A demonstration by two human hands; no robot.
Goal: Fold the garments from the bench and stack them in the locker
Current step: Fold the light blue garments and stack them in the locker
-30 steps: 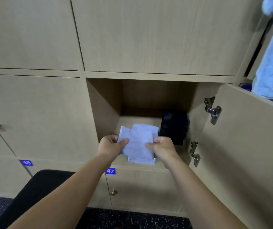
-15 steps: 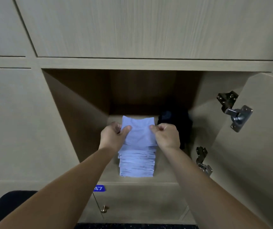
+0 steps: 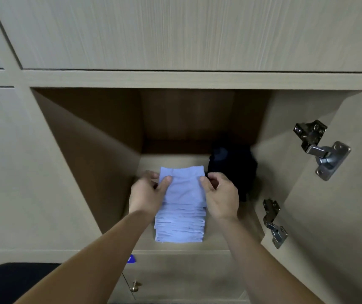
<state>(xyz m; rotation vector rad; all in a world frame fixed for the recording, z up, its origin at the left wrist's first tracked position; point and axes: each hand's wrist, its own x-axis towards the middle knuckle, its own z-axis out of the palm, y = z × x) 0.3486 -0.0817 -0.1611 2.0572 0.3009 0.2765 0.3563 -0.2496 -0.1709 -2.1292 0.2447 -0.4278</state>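
Folded garment point(image 3: 183, 189) — placement in locker point(image 3: 92, 163)
Your left hand point(image 3: 147, 194) and right hand point(image 3: 221, 195) pinch its side edges — soft, light; support it underneath.

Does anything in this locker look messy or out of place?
The dark garment at the back right looks bunched, unlike the neat blue stack, whose top piece the left hand and right hand pinch.
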